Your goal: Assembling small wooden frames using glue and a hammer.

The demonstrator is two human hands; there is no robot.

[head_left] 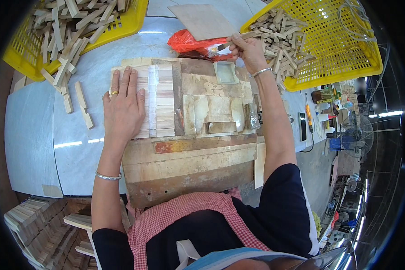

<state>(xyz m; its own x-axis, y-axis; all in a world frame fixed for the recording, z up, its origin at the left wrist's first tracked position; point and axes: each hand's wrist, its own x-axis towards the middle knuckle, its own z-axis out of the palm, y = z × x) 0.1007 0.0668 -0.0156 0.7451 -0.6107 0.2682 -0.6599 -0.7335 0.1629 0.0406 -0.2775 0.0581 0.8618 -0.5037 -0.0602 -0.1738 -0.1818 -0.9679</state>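
Observation:
My left hand (125,105) lies flat, fingers stretched, on a row of small wooden strips (164,103) set side by side on a worn wooden board (189,157). A whitish band (152,101) runs across these strips, just right of my fingers. Held in my closed right hand (248,53) is a brush (222,46), its dark end pointing left. The brush end is over a red plastic bag (180,40) with white paste-like stuff in it. Just below the bag sits a small pale square frame (226,73).
Yellow plastic baskets (139,20) (346,74) with loose wood pieces stand at the far left and far right. A flat board (204,20) lies behind the bag. Two loose sticks (83,104) rest on the left tabletop. Stacked wood (36,229) sits lower left; a fan (357,137) stands right.

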